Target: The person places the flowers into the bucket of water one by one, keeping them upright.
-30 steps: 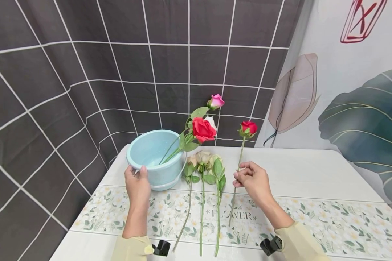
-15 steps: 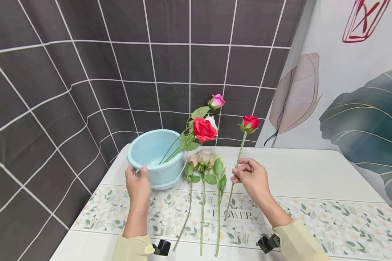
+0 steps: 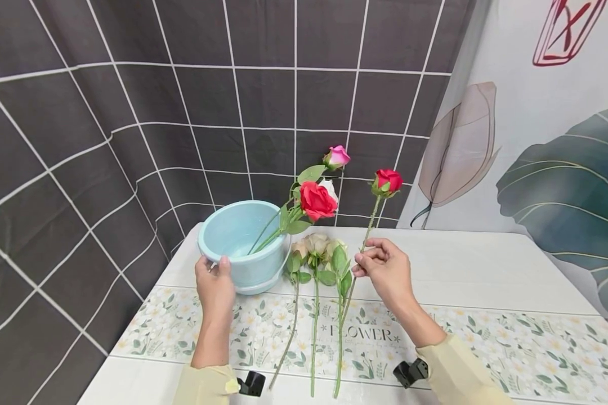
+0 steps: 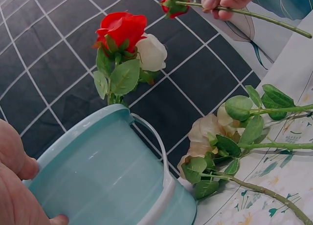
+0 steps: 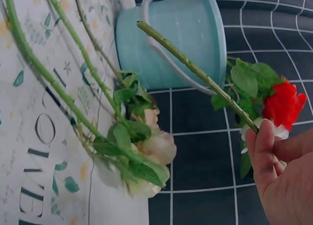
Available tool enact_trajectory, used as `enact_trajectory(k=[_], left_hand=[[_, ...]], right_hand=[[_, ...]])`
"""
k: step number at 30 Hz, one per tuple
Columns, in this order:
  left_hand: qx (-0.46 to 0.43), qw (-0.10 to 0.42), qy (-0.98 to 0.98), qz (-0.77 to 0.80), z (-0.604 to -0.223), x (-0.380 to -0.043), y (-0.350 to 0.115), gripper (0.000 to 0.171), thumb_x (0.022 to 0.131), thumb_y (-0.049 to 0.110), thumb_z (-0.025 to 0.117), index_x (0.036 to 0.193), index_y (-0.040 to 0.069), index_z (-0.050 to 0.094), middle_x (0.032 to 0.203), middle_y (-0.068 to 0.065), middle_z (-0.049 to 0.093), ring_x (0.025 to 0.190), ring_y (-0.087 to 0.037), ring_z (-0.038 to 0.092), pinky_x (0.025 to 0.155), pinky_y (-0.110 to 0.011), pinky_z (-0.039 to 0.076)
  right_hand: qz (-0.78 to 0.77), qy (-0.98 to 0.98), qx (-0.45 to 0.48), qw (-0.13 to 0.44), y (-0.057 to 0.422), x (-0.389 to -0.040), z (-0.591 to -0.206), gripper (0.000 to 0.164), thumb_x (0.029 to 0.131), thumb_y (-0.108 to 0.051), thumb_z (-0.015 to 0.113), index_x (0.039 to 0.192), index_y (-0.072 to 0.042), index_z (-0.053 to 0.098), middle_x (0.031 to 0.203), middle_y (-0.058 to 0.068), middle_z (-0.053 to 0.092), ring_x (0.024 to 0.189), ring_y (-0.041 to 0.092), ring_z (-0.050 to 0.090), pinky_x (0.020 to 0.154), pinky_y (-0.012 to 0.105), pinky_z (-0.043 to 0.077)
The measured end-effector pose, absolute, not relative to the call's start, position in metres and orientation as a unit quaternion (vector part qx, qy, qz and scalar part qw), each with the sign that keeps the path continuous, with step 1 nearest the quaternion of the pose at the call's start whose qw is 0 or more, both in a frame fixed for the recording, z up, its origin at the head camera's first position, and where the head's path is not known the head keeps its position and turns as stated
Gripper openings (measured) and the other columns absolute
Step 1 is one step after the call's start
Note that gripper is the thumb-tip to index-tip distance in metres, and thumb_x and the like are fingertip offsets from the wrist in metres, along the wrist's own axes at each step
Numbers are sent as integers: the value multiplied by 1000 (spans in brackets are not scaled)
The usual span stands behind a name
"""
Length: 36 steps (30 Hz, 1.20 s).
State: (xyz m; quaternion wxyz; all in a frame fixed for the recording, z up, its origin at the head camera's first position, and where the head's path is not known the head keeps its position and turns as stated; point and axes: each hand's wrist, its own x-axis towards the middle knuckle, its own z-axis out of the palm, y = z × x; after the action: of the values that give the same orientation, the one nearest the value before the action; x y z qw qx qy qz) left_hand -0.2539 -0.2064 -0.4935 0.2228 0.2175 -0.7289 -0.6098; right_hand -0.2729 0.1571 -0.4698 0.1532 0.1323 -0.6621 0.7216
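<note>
**A small red rose with a long green stem [image 3: 388, 181] is in the right hand [image 3: 387, 273], and the round, light blue, plastic-looking pail [image 3: 255, 273] is off to the left**

I think the thing that matters most here is the gap between the rose's bottom end and the pail's open top. The pail is to the left of the right fingers and a bit farther from the person. Three pale cream roses with green stems [image 3: 316, 244] lie on the white table [image 3: 461, 264] in between.

The long stem leans. Its flower points up and to the right, and its bottom end points down and left, back toward the person. In the head view the bottom end crosses one of the lying stems, but I cannot tell if they touch.

The right hand has the rose, with the thumb and fingers pinched together partway down the stem. The flower sticks out above the fingers and the bare bottom end hangs below.

The left hand [image 3: 215, 289] is nearer the pail and grips its near left rim. A big red rose [image 3: 317, 201], a white rose [image 3: 329, 187] and a pink rose [image 3: 337, 157] lean out over the pail's right side, the same side as the right hand.
</note>
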Motion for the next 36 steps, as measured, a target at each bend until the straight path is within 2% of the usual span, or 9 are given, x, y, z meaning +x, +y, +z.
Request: enact_trajectory(k=[4,13,17,19,23,25,26,31,36], left_hand=[[216,221,-727,-613,-494,-254,-206,61,78,64,32,132,46,10,140,16,20,128,-11,27,103,-36,32],[208,205,-720,-630,-478,-246,-204,64,80,62,33,135,41,9,143,9,17,130,-16,25,105,-38,29],[207,200,-719,-632,-477,-244,-203,64,80,62,33,135,41,8,143,11,16,130,-14,23,105,-37,28],[208,197,-720,-632,-468,-238,-200,65,80,62,33,136,40,8,144,9,16,130,-15,23,106,-37,28],[209,174,-710,-650,-423,-209,-183,68,82,58,35,139,32,8,145,1,14,131,-21,21,106,-41,25],[219,165,-709,-650,-410,-201,-178,67,82,58,35,138,34,9,144,3,16,131,-18,22,106,-39,26],[219,166,-709,-649,-416,-204,-180,67,81,59,35,137,36,9,144,6,16,130,-16,23,105,-37,27],[208,186,-715,-641,-457,-232,-196,66,81,59,36,136,39,8,144,7,17,130,-17,24,105,-38,28],[221,215,-724,-618,-486,-251,-205,63,77,65,34,133,45,10,141,13,21,127,-13,28,103,-38,31]], right_hand=[[722,-656,136,173,155,-292,-490,46,75,-13,70,116,-8,50,84,20,60,64,37,61,53,42,54],[739,-628,161,185,138,-301,-484,47,75,-11,69,117,-8,50,85,22,59,64,39,60,53,45,53],[735,-624,179,195,132,-305,-481,46,75,-10,69,117,-8,50,84,20,59,63,37,61,52,44,54],[743,-613,192,189,124,-287,-457,42,77,-6,67,114,-5,50,82,20,60,62,35,61,52,41,54],[742,-607,215,186,117,-278,-438,41,78,-2,65,115,-2,49,81,19,60,60,31,62,51,38,54],[747,-606,209,177,114,-271,-426,39,79,2,62,115,1,48,82,20,60,62,31,62,53,37,55],[739,-613,211,185,118,-288,-445,43,78,-2,64,117,-2,47,84,21,60,63,33,62,52,40,54],[738,-612,209,193,118,-319,-476,47,77,-8,67,120,-8,47,86,22,59,64,38,61,53,45,53],[748,-594,221,196,110,-326,-477,46,77,-7,67,119,-8,47,87,21,59,64,39,60,52,46,53]])
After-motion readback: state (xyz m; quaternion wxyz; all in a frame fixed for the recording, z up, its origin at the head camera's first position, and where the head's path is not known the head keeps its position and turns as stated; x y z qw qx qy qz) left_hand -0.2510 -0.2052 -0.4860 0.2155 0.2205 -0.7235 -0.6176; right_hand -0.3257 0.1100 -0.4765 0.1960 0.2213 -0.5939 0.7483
